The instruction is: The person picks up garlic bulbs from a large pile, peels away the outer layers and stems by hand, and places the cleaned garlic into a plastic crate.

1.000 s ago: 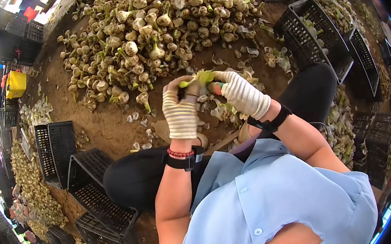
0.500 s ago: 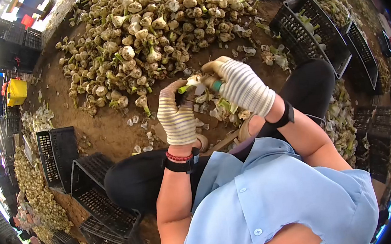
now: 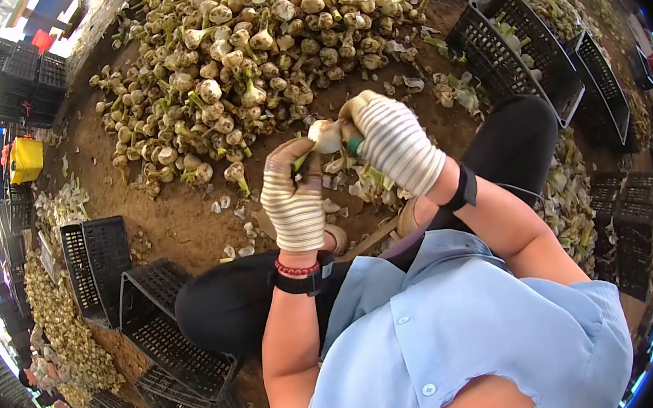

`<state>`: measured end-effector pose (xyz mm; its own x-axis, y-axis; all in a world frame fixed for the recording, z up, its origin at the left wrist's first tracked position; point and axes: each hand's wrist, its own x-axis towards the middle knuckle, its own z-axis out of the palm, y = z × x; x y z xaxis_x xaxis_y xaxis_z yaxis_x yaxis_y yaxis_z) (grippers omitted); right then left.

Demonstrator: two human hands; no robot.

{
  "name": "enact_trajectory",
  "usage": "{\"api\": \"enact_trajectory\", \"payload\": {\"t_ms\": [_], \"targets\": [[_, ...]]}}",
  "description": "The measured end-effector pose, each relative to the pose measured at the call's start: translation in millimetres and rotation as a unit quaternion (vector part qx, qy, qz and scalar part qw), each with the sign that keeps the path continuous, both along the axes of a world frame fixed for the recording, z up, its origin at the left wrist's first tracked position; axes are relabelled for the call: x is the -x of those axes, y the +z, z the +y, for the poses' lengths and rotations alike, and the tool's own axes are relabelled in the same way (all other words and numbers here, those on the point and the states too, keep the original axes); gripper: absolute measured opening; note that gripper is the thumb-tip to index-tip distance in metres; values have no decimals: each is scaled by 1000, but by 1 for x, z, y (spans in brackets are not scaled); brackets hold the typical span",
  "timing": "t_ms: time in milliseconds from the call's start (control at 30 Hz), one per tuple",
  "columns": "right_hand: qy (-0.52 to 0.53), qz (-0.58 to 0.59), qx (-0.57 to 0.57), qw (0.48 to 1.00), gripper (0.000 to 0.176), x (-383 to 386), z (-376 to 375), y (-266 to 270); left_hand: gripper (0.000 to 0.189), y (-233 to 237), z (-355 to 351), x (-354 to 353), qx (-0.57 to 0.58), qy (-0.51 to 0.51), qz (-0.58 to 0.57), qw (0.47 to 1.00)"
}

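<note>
A whitish garlic bulb [image 3: 325, 135] with a green stem is gripped between my two gloved hands, in front of the heap. My left hand [image 3: 293, 184], in a striped work glove, closes its fingers round the stem side. The fingers of my right hand [image 3: 391, 136], gloved alike, are curled in against the bulb's right side. A small green piece [image 3: 355, 144] shows at the right thumb; I cannot tell whether it is a handle or a wrap. Just beyond lies a large heap of garlic bulbs [image 3: 246, 60] with cut stems.
Black plastic crates stand at the left [image 3: 98, 262] and at the right [image 3: 514, 49], the right one with some garlic inside. Peeled skins [image 3: 455, 93] litter the dirt floor [image 3: 174, 213]. A yellow container [image 3: 27, 159] stands far left. More garlic heaps [image 3: 67, 330] lie farther off.
The bulb now shows a whiter, smoother surface between my hands. My right hand has shifted slightly left and turned, and my left hand has moved a little left and down.
</note>
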<state>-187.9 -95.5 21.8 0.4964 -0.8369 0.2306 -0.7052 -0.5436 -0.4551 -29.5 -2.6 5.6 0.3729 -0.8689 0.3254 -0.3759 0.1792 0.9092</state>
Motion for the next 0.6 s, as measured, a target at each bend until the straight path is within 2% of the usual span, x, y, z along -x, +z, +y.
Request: {"api": "enact_trajectory", "payload": {"t_ms": [33, 67, 133, 200, 233, 267, 333, 400, 467, 533, 600], "targets": [[-4, -18, 4, 1000, 14, 5, -7, -5, 21, -1, 0, -3, -3, -3, 76, 997], [-9, -35, 8, 999, 13, 12, -14, -8, 21, -1, 1, -5, -3, -4, 76, 997], [5, -55, -15, 998, 15, 29, -30, -15, 17, 11, 1, -5, -26, -19, 157, 987], [-23, 11, -89, 996, 18, 42, -39, -20, 16, 12, 0, -4, -40, -13, 153, 987], [-18, 76, -62, 995, 22, 46, -40, -21, 17, 10, 0, -3, -58, -3, 162, 985], [-18, 76, -61, 995, 22, 47, -37, -23, 18, 9, -2, -2, -77, 7, 171, 982], [24, -68, -75, 995, 23, 38, -17, -7, 19, 11, -4, 4, -82, 12, 145, 986], [24, -165, -175, 970, 22, 24, 1, 22, 20, 12, -7, 10, -88, 1, 171, 981], [19, -113, -120, 986, 20, 13, 4, 22, 21, 6, -9, 14, -75, 0, 148, 986], [0, -114, -161, 980, 21, 6, 1, 19, 28, 5, -9, 15, -11, -15, 1, 1000], [-18, -113, -200, 973, 22, 5, 1, 14, 32, 6, -8, 17, -19, -14, 19, 1000]]}}
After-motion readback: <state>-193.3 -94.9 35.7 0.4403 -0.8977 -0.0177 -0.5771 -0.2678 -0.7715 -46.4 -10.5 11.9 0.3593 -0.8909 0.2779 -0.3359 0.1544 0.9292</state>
